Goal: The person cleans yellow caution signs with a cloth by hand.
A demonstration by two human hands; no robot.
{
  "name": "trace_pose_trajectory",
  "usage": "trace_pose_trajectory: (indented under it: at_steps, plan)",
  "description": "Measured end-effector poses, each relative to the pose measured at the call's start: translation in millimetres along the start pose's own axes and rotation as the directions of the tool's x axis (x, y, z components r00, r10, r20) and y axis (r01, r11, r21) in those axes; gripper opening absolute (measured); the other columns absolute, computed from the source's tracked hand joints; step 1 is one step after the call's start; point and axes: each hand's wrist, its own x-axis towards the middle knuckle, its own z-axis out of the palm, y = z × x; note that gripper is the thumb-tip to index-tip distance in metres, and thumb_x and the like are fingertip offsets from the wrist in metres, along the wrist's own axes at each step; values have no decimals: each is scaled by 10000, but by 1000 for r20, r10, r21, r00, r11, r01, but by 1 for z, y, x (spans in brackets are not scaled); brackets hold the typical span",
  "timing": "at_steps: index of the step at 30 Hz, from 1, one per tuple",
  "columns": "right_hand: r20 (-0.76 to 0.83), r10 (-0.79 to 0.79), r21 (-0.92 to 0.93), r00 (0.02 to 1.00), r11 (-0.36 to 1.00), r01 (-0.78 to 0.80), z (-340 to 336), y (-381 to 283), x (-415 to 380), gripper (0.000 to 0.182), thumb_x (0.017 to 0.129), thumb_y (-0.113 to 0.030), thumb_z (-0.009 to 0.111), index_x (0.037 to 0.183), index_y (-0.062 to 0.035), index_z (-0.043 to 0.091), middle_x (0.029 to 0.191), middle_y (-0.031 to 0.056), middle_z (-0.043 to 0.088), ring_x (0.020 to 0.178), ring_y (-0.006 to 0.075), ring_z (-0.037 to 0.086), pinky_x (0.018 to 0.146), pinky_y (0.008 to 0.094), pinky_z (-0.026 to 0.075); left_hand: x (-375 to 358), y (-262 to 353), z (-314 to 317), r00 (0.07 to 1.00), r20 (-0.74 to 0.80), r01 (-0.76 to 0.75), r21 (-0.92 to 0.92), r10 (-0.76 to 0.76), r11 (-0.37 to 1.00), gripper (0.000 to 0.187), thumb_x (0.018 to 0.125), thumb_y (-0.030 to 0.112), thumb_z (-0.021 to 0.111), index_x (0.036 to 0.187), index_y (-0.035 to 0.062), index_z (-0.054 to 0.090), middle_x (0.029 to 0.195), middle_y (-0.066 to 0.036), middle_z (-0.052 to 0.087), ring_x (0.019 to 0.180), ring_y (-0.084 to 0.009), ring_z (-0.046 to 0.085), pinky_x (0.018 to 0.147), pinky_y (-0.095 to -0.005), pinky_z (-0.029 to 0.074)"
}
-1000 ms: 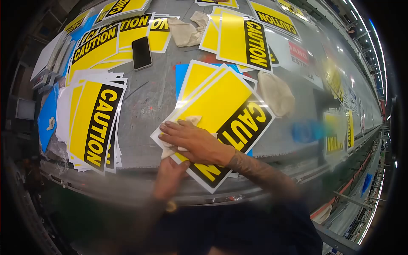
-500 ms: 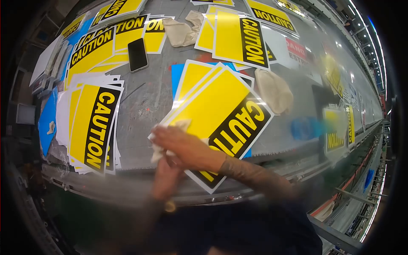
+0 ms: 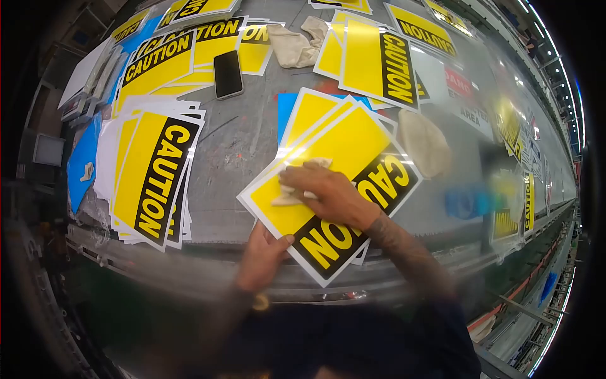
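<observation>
A yellow and black CAUTION sign (image 3: pixel 360 142) lies tilted on top of a few similar signs near the table's front edge. My right hand (image 3: pixel 331 194) presses a bunched cream cloth (image 3: pixel 286 199) flat against its yellow part; the fingers cover much of the cloth. My left hand (image 3: pixel 262 256) pinches the sign's near left edge, thumb on top and fingers underneath, partly hidden. A blue sheet (image 3: pixel 287 114) shows under the pile.
Left of the pile stands a stack of CAUTION signs (image 3: pixel 136 170). Beyond lie a black phone (image 3: pixel 228 74), another cloth (image 3: pixel 293 49) and more signs (image 3: pixel 372 60). A cream cloth (image 3: pixel 421 144) and a blurred blue object (image 3: pixel 466 203) are to the right.
My right hand has moved with the cloth from the sign's left corner toward its middle. My left hand now shows its thumb on the sign's edge. The view has shifted slightly.
</observation>
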Motion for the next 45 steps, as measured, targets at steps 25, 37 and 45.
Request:
trace_pose_trajectory:
  at_steps: [25, 37, 45]
  plan:
    - [109, -279, 273, 954, 931, 241, 30, -42, -3, 693, 892, 7, 763, 1549, -155, 615, 1628, 85, 607, 1518, 316, 557, 1346, 563, 327, -1, -13, -22, 994, -78, 77, 68, -72, 995, 666, 1049, -45, 682, 1630, 47, 370, 1503, -132, 612, 1371, -284, 667, 1050, -472, 670]
    - [122, -220, -4, 968, 975, 222, 4, -31, -22, 599, 982, -126, 723, 1560, -61, 580, 1662, 134, 557, 1581, 324, 489, 1347, 545, 314, 5, -13, -20, 999, -31, -12, 121, 16, 993, 655, 1061, -29, 671, 1625, 51, 347, 1537, -178, 599, 1379, -301, 669, 1054, -451, 664]
    - [-414, 120, -328, 902, 905, -270, -61, 96, -26, 585, 1033, -50, 596, 1609, 4, 510, 1676, 218, 516, 1592, 414, 444, 1349, 541, 293, 2, -20, -22, 998, -34, -55, 142, 60, 988, 646, 1059, -34, 667, 1604, 47, 331, 1549, -203, 583, 1389, -314, 667, 1081, -496, 656]
